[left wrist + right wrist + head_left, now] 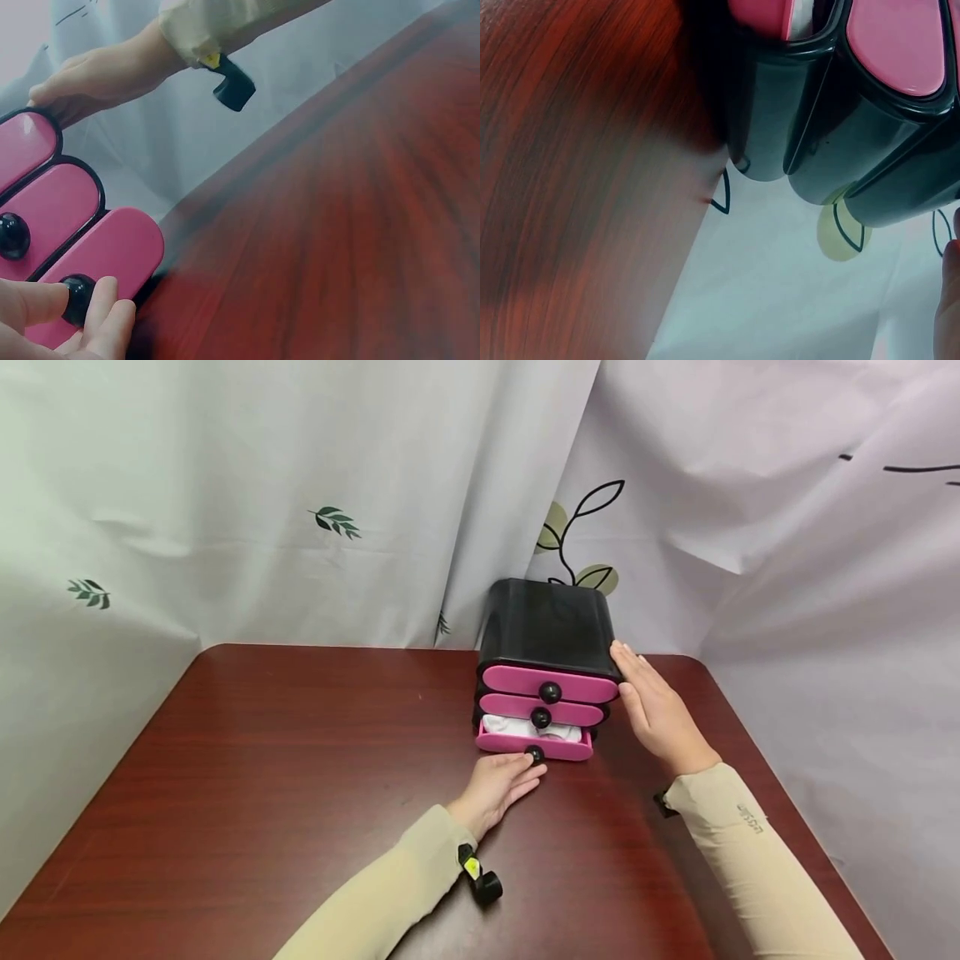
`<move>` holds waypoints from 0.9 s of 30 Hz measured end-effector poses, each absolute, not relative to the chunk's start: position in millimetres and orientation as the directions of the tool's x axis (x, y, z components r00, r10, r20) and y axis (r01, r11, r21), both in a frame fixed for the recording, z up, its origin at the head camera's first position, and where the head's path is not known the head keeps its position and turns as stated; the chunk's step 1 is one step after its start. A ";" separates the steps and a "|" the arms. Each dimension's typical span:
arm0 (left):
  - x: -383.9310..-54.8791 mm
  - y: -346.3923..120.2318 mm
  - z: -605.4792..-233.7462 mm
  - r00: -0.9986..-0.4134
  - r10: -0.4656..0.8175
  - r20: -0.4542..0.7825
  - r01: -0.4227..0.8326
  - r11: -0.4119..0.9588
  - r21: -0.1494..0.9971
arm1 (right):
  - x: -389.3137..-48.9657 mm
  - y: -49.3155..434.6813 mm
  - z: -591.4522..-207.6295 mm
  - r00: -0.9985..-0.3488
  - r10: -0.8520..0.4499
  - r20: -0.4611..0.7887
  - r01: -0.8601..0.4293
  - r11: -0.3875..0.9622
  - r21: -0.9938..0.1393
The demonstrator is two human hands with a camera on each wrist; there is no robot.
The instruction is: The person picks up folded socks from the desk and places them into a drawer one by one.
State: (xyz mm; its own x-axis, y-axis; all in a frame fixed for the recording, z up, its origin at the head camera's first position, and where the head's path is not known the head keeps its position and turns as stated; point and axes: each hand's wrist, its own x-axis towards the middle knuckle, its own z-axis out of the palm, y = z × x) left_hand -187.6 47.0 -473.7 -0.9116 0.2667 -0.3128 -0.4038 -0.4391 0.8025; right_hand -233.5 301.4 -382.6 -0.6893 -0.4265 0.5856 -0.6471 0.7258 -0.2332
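A black drawer box [551,622] with three pink drawers stands toward the back right of the table. Its bottom drawer [495,742] is partly pulled out, and white cloth-like items [510,725] show inside. My left hand [495,789] pinches the round black knob [78,298] of that drawer between thumb and fingers. Against the box's right side rests my right hand [663,718], fingers straight along the upper edge. Both the middle drawer [498,705] and the top drawer [517,679] are closed. Only a bit of the right hand's fingers [949,292] shows in the right wrist view.
The dark red wooden table [300,760] spreads out left of the box. White curtains [300,460] with leaf prints hang behind the table and along its sides. A black camera mount [483,881] is strapped to the left wrist.
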 end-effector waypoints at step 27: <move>-211.9 45.6 -469.9 -0.901 0.255 -0.352 -0.433 -0.453 0.779 | -233.9 302.0 -384.0 -0.674 -0.431 0.601 -0.660 0.717 -0.226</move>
State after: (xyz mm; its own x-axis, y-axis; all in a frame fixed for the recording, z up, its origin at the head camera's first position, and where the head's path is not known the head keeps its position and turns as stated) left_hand -211.9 45.6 -469.9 -0.9006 0.2548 -0.3521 -0.4328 -0.4532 0.7793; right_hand -233.9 302.0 -384.0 -0.6735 -0.4307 0.6007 -0.6598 0.7166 -0.2260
